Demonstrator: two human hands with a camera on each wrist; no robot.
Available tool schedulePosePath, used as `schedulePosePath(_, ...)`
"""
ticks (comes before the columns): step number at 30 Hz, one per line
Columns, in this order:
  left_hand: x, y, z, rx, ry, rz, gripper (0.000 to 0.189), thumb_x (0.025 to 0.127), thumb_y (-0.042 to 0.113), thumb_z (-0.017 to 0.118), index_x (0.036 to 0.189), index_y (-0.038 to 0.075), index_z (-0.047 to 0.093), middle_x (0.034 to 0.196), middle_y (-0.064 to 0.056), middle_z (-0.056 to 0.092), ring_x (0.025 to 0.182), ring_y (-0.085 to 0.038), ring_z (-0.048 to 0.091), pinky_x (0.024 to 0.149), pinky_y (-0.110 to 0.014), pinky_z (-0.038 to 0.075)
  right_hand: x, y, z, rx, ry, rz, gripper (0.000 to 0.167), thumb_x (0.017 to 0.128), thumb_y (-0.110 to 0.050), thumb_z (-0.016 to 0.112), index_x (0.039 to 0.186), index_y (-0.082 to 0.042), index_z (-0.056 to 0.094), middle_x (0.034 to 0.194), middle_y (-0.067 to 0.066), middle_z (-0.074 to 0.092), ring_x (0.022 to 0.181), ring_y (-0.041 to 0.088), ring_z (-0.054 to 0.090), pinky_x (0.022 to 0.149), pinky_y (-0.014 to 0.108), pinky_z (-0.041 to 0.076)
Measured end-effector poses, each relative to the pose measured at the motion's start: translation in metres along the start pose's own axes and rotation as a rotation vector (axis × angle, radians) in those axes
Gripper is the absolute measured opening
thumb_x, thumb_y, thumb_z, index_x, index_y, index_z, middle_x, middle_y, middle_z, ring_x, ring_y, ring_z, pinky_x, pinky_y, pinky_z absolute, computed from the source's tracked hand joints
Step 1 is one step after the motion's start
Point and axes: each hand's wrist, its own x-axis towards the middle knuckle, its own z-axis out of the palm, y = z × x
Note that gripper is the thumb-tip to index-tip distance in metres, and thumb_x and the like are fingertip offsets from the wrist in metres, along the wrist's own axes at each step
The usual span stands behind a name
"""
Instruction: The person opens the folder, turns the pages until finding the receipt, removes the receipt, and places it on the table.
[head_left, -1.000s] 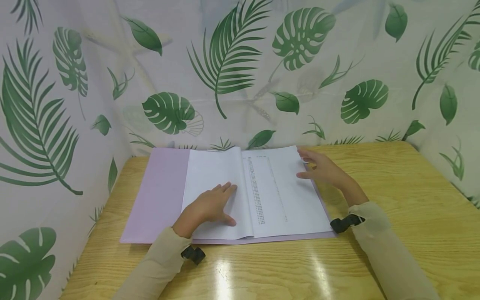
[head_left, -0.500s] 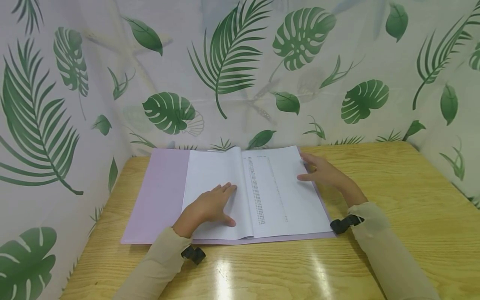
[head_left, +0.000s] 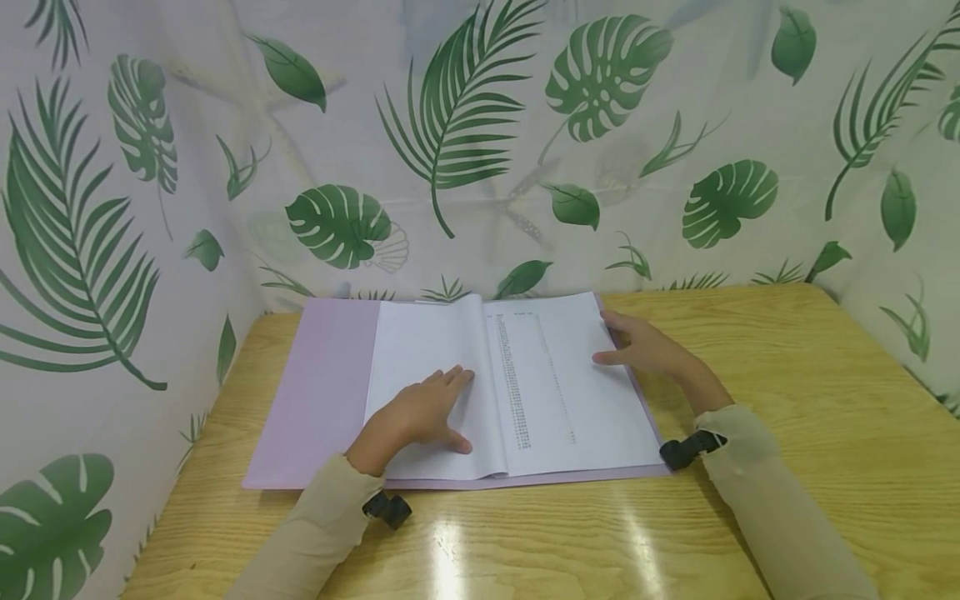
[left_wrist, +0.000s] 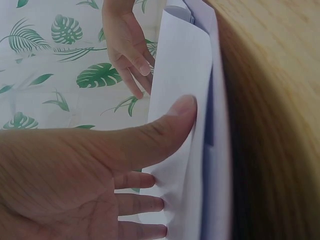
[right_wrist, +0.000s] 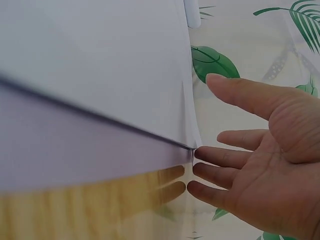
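Note:
A light purple folder [head_left: 322, 392] lies open on the wooden table, with white sheets inside. On its right side a page [head_left: 600, 400] carries columns of small print; a blank page [head_left: 412, 333] faces it on the left. My left hand [head_left: 420, 412] rests on the blank page, fingers spread, the thumb [left_wrist: 165, 132] lying along the paper in the left wrist view. My right hand [head_left: 648, 346] is at the right edge of the printed page, fingers extended and thumb apart. In the right wrist view its fingertips [right_wrist: 202, 152] are right at the edge of the sheets.
The wooden table [head_left: 787, 367] extends to the right and in front of the folder. A white curtain [head_left: 480, 150] with green leaf prints stands behind and on the left. Dark wrist straps [head_left: 386, 508] sit at both sleeves.
My right hand has shifted slightly down along the right page edge, and its fingers have drawn closer together. The left hand and the folder stay nearly still.

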Motion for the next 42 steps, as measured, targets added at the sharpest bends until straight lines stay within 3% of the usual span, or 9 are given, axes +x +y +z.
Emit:
schedulePosePath(7, 0.0, 0.0, 0.0, 0.003, 0.002, -0.001, 0.105, 0.08, 0.041, 0.086, 0.161, 0.008, 0.028, 0.169, -0.014, 0.025, 0.155, -0.037, 0.026, 0.122, -0.054, 0.033, -0.003, -0.002, -0.003, 0.02, 0.038, 0.026, 0.08, 0.098, -0.023, 0.069, 0.158, 0.006, 0.024, 0.165, 0.028, 0.023, 0.154, 0.047, 0.019, 0.124, 0.062, 0.021)
schedulePosePath(16, 0.001, -0.001, 0.001, 0.002, 0.0, 0.005, 0.105, 0.08, 0.042, 0.086, 0.161, 0.008, 0.028, 0.169, -0.014, 0.025, 0.155, -0.037, 0.026, 0.122, -0.055, 0.033, -0.002, 0.001, -0.008, 0.124, 0.113, -0.014, 0.068, 0.102, -0.018, 0.064, 0.157, 0.004, 0.031, 0.153, 0.029, 0.045, 0.138, 0.046, 0.049, 0.111, 0.057, 0.045)
schedulePosePath(22, 0.001, -0.001, 0.001, -0.005, -0.002, 0.007, 0.105, 0.08, 0.041, 0.086, 0.161, 0.008, 0.028, 0.169, -0.014, 0.025, 0.155, -0.037, 0.026, 0.123, -0.054, 0.032, -0.007, -0.001, -0.011, 0.112, 0.161, -0.067, 0.051, 0.107, -0.017, 0.053, 0.153, 0.003, 0.041, 0.15, 0.028, 0.05, 0.135, 0.044, 0.052, 0.112, 0.058, 0.044)
schedulePosePath(25, 0.001, -0.001, 0.001, -0.009, -0.002, 0.007, 0.105, 0.08, 0.04, 0.086, 0.161, 0.008, 0.028, 0.169, -0.014, 0.025, 0.155, -0.037, 0.026, 0.123, -0.055, 0.032, -0.008, -0.003, -0.012, 0.125, 0.151, -0.07, 0.048, 0.108, -0.019, 0.05, 0.15, 0.004, 0.045, 0.15, 0.027, 0.05, 0.137, 0.043, 0.051, 0.112, 0.053, 0.046)
schedulePosePath(31, 0.001, -0.001, 0.001, -0.01, -0.003, 0.005, 0.104, 0.081, 0.04, 0.086, 0.161, 0.008, 0.028, 0.169, -0.014, 0.024, 0.156, -0.037, 0.025, 0.123, -0.054, 0.032, -0.009, -0.005, -0.014, 0.18, 0.1, -0.081, 0.045, 0.109, -0.021, 0.049, 0.148, 0.003, 0.05, 0.144, 0.025, 0.058, 0.126, 0.039, 0.061, 0.103, 0.039, 0.055)
schedulePosePath(38, 0.001, -0.001, 0.001, -0.003, -0.003, 0.007, 0.105, 0.081, 0.041, 0.086, 0.161, 0.009, 0.027, 0.169, -0.013, 0.024, 0.156, -0.037, 0.026, 0.123, -0.054, 0.032, -0.012, -0.007, -0.016, 0.204, 0.033, -0.072, 0.047, 0.11, -0.019, 0.046, 0.151, 0.004, 0.045, 0.151, 0.028, 0.05, 0.129, 0.044, 0.059, 0.108, 0.049, 0.05)
schedulePosePath(42, 0.001, -0.001, 0.001, -0.004, -0.004, 0.005, 0.105, 0.08, 0.041, 0.086, 0.161, 0.009, 0.027, 0.169, -0.013, 0.024, 0.156, -0.036, 0.026, 0.123, -0.054, 0.032, -0.011, -0.006, -0.015, 0.214, 0.015, -0.078, 0.048, 0.106, -0.021, 0.055, 0.15, -0.002, 0.049, 0.148, 0.023, 0.055, 0.127, 0.033, 0.063, 0.107, 0.045, 0.052)
